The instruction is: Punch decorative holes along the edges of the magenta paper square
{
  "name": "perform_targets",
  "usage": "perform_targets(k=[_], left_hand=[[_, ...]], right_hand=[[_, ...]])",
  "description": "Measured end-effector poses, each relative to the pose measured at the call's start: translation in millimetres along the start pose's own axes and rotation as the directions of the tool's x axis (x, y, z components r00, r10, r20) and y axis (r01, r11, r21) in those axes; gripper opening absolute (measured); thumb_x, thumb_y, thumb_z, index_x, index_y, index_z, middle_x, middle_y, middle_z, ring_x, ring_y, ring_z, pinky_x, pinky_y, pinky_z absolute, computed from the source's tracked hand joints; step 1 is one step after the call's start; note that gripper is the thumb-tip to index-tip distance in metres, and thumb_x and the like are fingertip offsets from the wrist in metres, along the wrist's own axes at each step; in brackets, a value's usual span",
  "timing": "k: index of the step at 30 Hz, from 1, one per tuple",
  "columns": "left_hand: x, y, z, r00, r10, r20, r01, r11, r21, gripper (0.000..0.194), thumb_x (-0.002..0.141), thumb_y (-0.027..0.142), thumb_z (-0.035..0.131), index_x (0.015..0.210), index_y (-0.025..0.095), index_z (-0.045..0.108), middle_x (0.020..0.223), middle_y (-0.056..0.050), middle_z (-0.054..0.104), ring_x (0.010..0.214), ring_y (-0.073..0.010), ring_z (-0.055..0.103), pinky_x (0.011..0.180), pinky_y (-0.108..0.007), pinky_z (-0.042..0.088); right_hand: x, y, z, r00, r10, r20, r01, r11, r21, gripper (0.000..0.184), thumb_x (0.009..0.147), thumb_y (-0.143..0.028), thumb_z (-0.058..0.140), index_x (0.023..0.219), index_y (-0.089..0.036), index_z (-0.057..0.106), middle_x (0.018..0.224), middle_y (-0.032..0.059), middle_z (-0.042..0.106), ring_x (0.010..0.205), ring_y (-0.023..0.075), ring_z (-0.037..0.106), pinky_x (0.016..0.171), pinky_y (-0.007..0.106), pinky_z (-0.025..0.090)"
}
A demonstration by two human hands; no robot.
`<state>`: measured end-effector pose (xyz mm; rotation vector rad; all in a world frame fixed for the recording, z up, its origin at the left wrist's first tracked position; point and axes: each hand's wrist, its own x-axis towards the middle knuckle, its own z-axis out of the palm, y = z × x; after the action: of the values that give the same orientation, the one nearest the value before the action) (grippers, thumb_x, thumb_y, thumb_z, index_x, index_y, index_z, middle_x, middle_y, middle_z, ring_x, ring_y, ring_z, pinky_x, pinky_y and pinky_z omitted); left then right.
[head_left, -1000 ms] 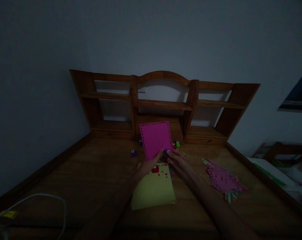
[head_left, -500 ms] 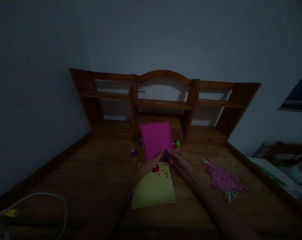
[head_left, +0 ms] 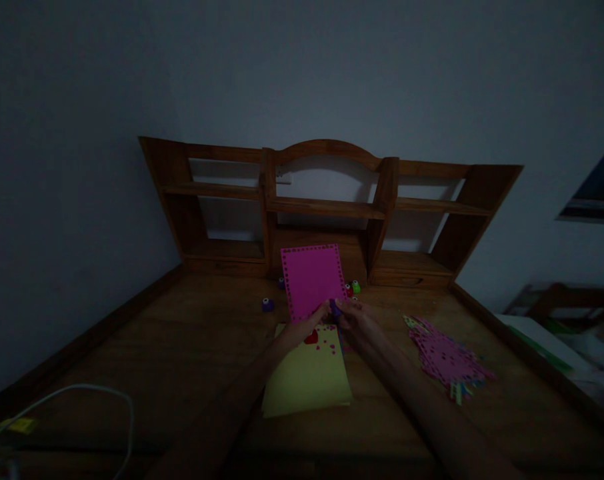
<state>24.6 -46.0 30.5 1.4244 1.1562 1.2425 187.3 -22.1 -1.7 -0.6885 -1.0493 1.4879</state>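
A pink paper sheet [head_left: 312, 280] stands tilted up, with punched holes along its top and side edges. My left hand [head_left: 309, 321] is closed on the sheet's lower edge. My right hand [head_left: 359, 320] is closed around a purple paper punch [head_left: 335, 309] at the sheet's lower right corner. Below lies a stack of yellow paper [head_left: 307, 380], with a red heart-shaped piece [head_left: 311, 337] and several small pink cut-outs [head_left: 333, 347] on it. The punch's slot and the fingertips behind the sheet are hidden.
More punches stand on the desk: a purple one [head_left: 267, 305] at left, a green one [head_left: 355, 287] and a red one [head_left: 349, 291] behind my right hand. Punched pink sheets and strips [head_left: 449, 360] lie at right. A wooden shelf [head_left: 327, 209] backs the desk; a white cable [head_left: 82, 387] curls at lower left.
Both hands stay almost in place, with the pink sheet and purple punch shifting only very slightly. The other things have not moved.
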Motion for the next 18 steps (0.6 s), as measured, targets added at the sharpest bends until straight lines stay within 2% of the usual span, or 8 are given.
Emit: perform_targets(k=[7, 11, 14, 18], left_hand=[[0, 2, 0.6, 1.000, 0.004, -0.002, -0.004, 0.999, -0.032, 0.046, 0.083, 0.048, 0.062, 0.119, 0.020, 0.066, 0.118, -0.012, 0.070, 0.117, -0.0264, 0.061, 0.110, -0.040, 0.040], [-1, 0, 0.9, 0.999, -0.013, -0.036, 0.012, 1.000, -0.017, 0.051, 0.081, 0.049, 0.065, 0.122, 0.018, 0.064, 0.111, -0.014, 0.072, 0.118, -0.0281, 0.060, 0.106, -0.041, 0.043], [1, -6, 1.4, 0.999, -0.008, -0.047, 0.008, 1.000, 0.000, 0.052, 0.080, 0.049, 0.066, 0.122, 0.018, 0.064, 0.110, -0.015, 0.072, 0.118, -0.0278, 0.060, 0.109, -0.043, 0.040], [5, -12, 1.1, 0.997, -0.060, -0.042, 0.060, 0.998, 0.012, 0.055, 0.077, 0.054, 0.068, 0.120, 0.020, 0.066, 0.106, -0.013, 0.073, 0.114, -0.0288, 0.062, 0.109, -0.044, 0.040]], right_hand=[[-2, -2, 4, 1.000, 0.007, -0.001, -0.007, 1.000, -0.004, 0.024, 0.068, -0.037, 0.083, 0.073, -0.018, 0.070, 0.058, -0.0002, 0.061, 0.051, 0.0117, 0.049, 0.052, 0.027, 0.038], [-2, 0, 3, 1.000, 0.005, -0.008, -0.005, 1.000, -0.003, 0.022, 0.070, -0.034, 0.082, 0.078, -0.017, 0.071, 0.059, -0.0014, 0.060, 0.047, 0.0083, 0.041, 0.047, 0.024, 0.031], [0, 2, 1, 1.000, 0.009, -0.008, -0.009, 1.000, -0.005, 0.021, 0.072, -0.034, 0.081, 0.077, -0.017, 0.070, 0.055, -0.0029, 0.055, 0.046, 0.0080, 0.037, 0.045, 0.024, 0.027], [2, 5, 0, 0.999, 0.002, -0.032, -0.002, 1.000, -0.006, 0.022, 0.070, -0.034, 0.083, 0.073, -0.017, 0.069, 0.056, -0.0027, 0.056, 0.045, 0.0072, 0.035, 0.044, 0.024, 0.024]])
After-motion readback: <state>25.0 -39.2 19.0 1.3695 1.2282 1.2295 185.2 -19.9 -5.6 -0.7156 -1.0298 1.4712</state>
